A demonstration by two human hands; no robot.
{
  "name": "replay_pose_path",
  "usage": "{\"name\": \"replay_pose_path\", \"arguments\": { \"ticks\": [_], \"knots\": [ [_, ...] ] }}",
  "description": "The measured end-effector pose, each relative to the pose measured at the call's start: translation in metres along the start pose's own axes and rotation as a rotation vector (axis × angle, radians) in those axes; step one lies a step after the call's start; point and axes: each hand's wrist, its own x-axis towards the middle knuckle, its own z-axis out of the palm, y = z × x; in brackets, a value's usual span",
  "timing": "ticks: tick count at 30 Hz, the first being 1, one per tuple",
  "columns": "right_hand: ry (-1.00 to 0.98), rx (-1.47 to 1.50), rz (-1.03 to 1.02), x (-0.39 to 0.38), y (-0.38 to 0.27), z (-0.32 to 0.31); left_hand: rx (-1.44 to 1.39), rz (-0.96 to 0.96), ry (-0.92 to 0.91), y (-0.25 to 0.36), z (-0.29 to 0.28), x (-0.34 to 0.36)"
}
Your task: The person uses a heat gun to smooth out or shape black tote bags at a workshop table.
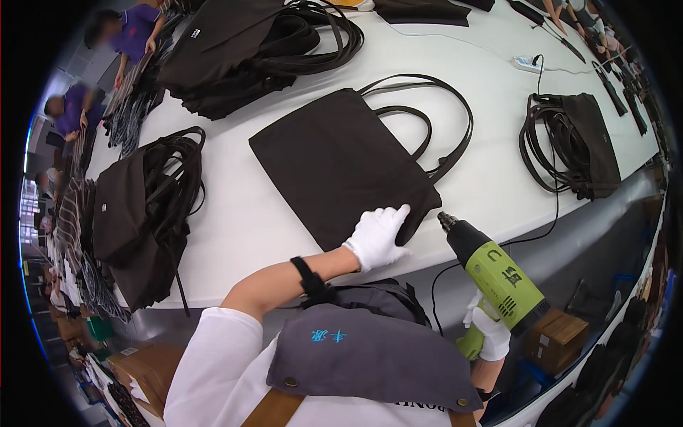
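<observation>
A dark brown fabric tote bag [334, 160] lies flat on the white table in front of me, its two long straps [462, 128] looped toward the far right. My left hand [377, 238], in a white glove, is closed on the bag's near right edge, where the cloth is bunched and folded. In my right hand [487, 331], also gloved, is the handle of a green and black heat gun [501, 281]. Its metal nozzle [446, 219] points up and left at the bag's right corner, close but apart from it. The heat gun partly hides my right fingers.
Piles of similar bags lie at the far left [235, 57], at the left edge [135, 220] and at the right [587, 142]. The heat gun's black cord [556, 206] runs over the table's near edge toward a white power strip [528, 62]. Other people work at the upper left.
</observation>
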Motion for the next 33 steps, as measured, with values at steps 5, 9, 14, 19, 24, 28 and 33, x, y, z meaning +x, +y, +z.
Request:
{"name": "replay_pose_path", "arguments": {
  "ticks": [5,9,14,19,24,28,33],
  "knots": [
    [-0.03,-0.055,-0.008,0.005,-0.004,-0.001,-0.151,-0.129,0.073,-0.016,0.042,0.019],
    [-0.072,-0.047,-0.015,0.01,-0.006,-0.008,0.109,0.198,0.103,-0.009,0.052,0.015],
    [-0.134,-0.094,-0.018,0.022,-0.016,-0.016,0.253,0.338,-0.326,0.012,0.043,-0.003],
    [-0.261,-0.301,-0.099,0.042,-0.035,-0.011,-0.618,0.141,-0.464,-0.012,0.016,-0.056],
    [-0.487,-0.692,-0.372,0.068,-0.062,-0.002,-0.919,-0.776,-0.515,-0.042,-0.005,-0.129],
    [-0.417,-0.739,-0.048,0.095,-0.065,-0.01,-1.056,-0.901,-0.096,-0.055,0.02,-0.155],
    [-0.905,-0.999,-0.654,0.118,-0.078,0.048,-1.235,-0.964,0.237,-0.053,0.042,-0.137]
  ]
}}
